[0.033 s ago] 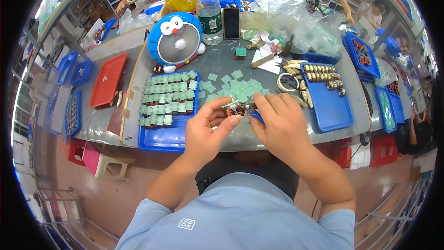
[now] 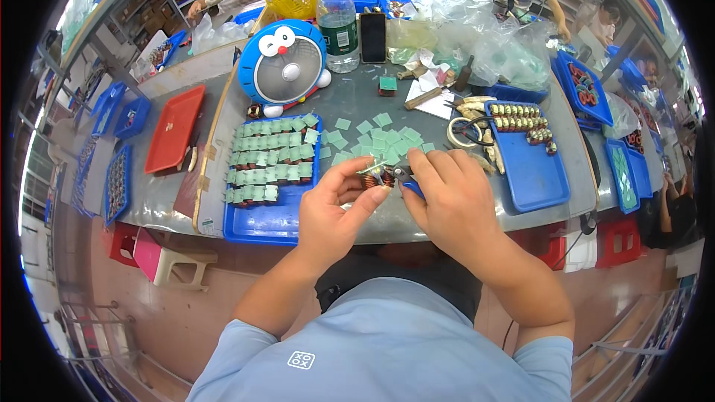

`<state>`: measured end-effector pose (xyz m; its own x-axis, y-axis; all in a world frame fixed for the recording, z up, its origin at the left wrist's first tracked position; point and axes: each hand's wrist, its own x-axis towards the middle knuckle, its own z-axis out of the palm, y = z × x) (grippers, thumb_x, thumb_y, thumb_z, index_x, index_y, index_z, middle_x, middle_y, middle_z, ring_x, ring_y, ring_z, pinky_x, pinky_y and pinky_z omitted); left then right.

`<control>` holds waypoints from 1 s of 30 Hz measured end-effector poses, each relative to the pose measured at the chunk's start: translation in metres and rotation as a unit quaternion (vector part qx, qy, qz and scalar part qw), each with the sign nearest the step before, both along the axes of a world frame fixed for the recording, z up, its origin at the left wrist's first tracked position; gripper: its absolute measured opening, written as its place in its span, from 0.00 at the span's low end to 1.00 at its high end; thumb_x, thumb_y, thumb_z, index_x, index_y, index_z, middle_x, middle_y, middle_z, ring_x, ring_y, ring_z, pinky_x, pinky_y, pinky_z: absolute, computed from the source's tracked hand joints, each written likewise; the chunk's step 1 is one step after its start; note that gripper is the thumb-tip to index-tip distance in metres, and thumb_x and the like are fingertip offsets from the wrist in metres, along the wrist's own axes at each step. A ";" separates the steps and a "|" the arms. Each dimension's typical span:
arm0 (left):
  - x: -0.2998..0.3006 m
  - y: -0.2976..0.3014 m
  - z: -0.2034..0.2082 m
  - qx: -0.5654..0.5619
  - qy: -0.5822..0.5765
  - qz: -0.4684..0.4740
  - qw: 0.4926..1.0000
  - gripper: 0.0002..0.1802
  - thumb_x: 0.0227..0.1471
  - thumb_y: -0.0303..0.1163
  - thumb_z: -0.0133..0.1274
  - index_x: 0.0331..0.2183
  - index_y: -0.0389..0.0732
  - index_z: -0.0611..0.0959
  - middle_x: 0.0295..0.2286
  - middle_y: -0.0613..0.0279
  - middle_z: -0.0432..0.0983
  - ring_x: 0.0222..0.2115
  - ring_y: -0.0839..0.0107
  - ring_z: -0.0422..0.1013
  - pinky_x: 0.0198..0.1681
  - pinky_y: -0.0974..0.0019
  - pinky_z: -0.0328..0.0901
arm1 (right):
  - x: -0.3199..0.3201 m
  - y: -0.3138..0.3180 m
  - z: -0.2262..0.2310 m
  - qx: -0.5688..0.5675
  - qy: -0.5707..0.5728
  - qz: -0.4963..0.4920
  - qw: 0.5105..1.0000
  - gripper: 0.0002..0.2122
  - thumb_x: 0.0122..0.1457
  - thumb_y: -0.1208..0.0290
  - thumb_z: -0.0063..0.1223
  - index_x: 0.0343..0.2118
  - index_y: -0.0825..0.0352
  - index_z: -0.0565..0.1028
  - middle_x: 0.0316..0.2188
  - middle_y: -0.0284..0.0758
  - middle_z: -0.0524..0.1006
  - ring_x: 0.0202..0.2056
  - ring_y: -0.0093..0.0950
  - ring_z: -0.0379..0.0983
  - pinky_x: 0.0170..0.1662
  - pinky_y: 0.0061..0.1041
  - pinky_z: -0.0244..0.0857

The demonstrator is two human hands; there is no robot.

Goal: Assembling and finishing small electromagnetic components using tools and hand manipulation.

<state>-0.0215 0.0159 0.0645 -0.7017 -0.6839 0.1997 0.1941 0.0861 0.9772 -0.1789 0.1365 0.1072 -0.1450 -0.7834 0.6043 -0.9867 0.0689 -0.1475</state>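
Observation:
Between its thumb and fingers my left hand (image 2: 331, 212) pinches a copper-wound coil (image 2: 377, 178) with a green square plate on it. My right hand (image 2: 454, 197) is closed round pliers (image 2: 403, 173) with blue handles, their jaws close against the coil; whether they grip a wire is too small to tell. Loose green square plates (image 2: 387, 138) lie scattered just beyond my hands. To the left, a blue tray (image 2: 261, 225) holds rows of coils topped with green plates. On the right, another blue tray (image 2: 532, 175) carries coils without green plates along its far end.
A blue cartoon-shaped fan (image 2: 287, 67), a large water bottle (image 2: 339, 30) and a black phone (image 2: 373, 38) stand at the back. Right of centre are a tape roll (image 2: 463, 132), tools and plastic bags (image 2: 477, 37). A red tray (image 2: 175, 129) lies at left. Other people sit across the bench.

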 end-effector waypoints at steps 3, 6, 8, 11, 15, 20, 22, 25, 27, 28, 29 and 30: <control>0.001 0.000 0.001 -0.048 -0.004 0.022 0.999 0.25 0.57 0.28 0.64 0.54 0.31 0.77 0.38 0.53 0.83 0.39 0.72 0.79 0.46 0.69 0.74 | 0.001 -0.001 0.005 0.015 0.020 -0.002 1.000 0.21 0.45 0.70 0.68 0.44 0.70 0.78 0.30 0.35 0.75 0.33 0.34 0.72 0.37 0.33 0.66; 0.002 0.001 0.003 -0.073 -0.019 0.026 0.997 0.25 0.56 0.27 0.64 0.54 0.30 0.77 0.39 0.54 0.82 0.40 0.73 0.79 0.47 0.69 0.74 | 0.001 0.000 0.006 0.025 0.015 -0.001 1.000 0.20 0.46 0.69 0.68 0.43 0.70 0.78 0.30 0.35 0.75 0.33 0.34 0.72 0.36 0.33 0.67; 0.002 0.001 0.002 -0.082 -0.032 0.024 0.996 0.26 0.56 0.26 0.64 0.54 0.30 0.76 0.40 0.55 0.82 0.41 0.73 0.78 0.48 0.69 0.73 | 0.002 0.000 0.008 0.030 0.006 0.001 1.000 0.20 0.46 0.70 0.67 0.43 0.70 0.79 0.29 0.35 0.75 0.33 0.34 0.72 0.36 0.33 0.67; 0.001 0.001 -0.005 -0.171 -0.029 0.054 0.983 0.25 0.55 0.25 0.65 0.53 0.29 0.78 0.39 0.55 0.82 0.39 0.73 0.79 0.46 0.69 0.74 | 0.004 0.002 0.013 0.050 -0.009 -0.001 0.999 0.18 0.47 0.70 0.67 0.42 0.70 0.79 0.29 0.36 0.76 0.33 0.34 0.73 0.36 0.33 0.68; -0.001 0.003 -0.002 -0.247 -0.034 0.085 0.965 0.24 0.53 0.24 0.66 0.51 0.28 0.79 0.37 0.55 0.83 0.37 0.73 0.80 0.43 0.69 0.75 | 0.007 0.002 0.014 0.059 0.016 -0.013 0.998 0.17 0.48 0.68 0.65 0.42 0.71 0.80 0.27 0.35 0.76 0.33 0.33 0.73 0.36 0.33 0.68; 0.000 0.004 -0.003 -0.265 -0.038 0.078 0.960 0.24 0.53 0.23 0.66 0.50 0.28 0.79 0.36 0.55 0.83 0.36 0.74 0.80 0.43 0.69 0.75 | 0.005 0.005 0.013 0.058 0.078 -0.015 0.995 0.17 0.49 0.66 0.64 0.40 0.71 0.80 0.26 0.33 0.76 0.32 0.32 0.74 0.36 0.32 0.68; 0.000 0.006 -0.002 -0.231 -0.020 0.074 0.970 0.23 0.53 0.23 0.66 0.50 0.28 0.79 0.36 0.55 0.83 0.36 0.74 0.79 0.43 0.69 0.75 | 0.003 0.005 0.014 0.059 0.125 -0.011 0.990 0.17 0.49 0.67 0.63 0.40 0.72 0.80 0.26 0.33 0.76 0.32 0.31 0.74 0.34 0.30 0.68; 0.002 0.005 -0.001 -0.188 -0.033 0.057 0.980 0.24 0.53 0.23 0.66 0.51 0.27 0.78 0.37 0.55 0.83 0.36 0.74 0.79 0.43 0.69 0.75 | -0.002 0.004 0.009 0.052 0.126 0.005 0.991 0.16 0.49 0.67 0.63 0.39 0.70 0.80 0.24 0.33 0.75 0.30 0.32 0.75 0.32 0.31 0.69; 0.003 0.005 -0.001 -0.176 -0.030 0.055 0.982 0.24 0.53 0.23 0.66 0.51 0.28 0.78 0.37 0.55 0.82 0.37 0.73 0.79 0.44 0.69 0.74 | -0.002 0.004 0.006 0.039 0.061 0.015 0.997 0.16 0.49 0.67 0.63 0.40 0.70 0.80 0.24 0.33 0.75 0.29 0.33 0.75 0.31 0.32 0.69; 0.003 0.006 0.000 -0.163 -0.026 0.054 0.985 0.25 0.54 0.23 0.66 0.51 0.28 0.78 0.38 0.55 0.82 0.38 0.73 0.79 0.44 0.69 0.74 | -0.002 0.004 0.006 0.026 -0.003 0.027 0.999 0.16 0.49 0.67 0.63 0.40 0.69 0.80 0.24 0.34 0.76 0.28 0.34 0.75 0.31 0.34 0.70; 0.002 0.006 0.000 -0.164 -0.025 0.054 0.985 0.25 0.54 0.23 0.66 0.51 0.28 0.78 0.38 0.55 0.82 0.38 0.73 0.79 0.44 0.69 0.74 | -0.004 0.004 0.005 0.025 -0.002 0.027 0.999 0.16 0.49 0.67 0.63 0.40 0.69 0.80 0.24 0.34 0.76 0.28 0.34 0.75 0.31 0.34 0.70; 0.001 0.006 0.000 -0.155 -0.013 0.053 0.986 0.24 0.54 0.24 0.66 0.51 0.28 0.78 0.37 0.54 0.83 0.37 0.72 0.80 0.44 0.68 0.75 | -0.007 0.004 0.004 0.019 -0.057 0.024 0.998 0.16 0.49 0.68 0.64 0.40 0.68 0.80 0.24 0.34 0.76 0.27 0.35 0.75 0.31 0.35 0.70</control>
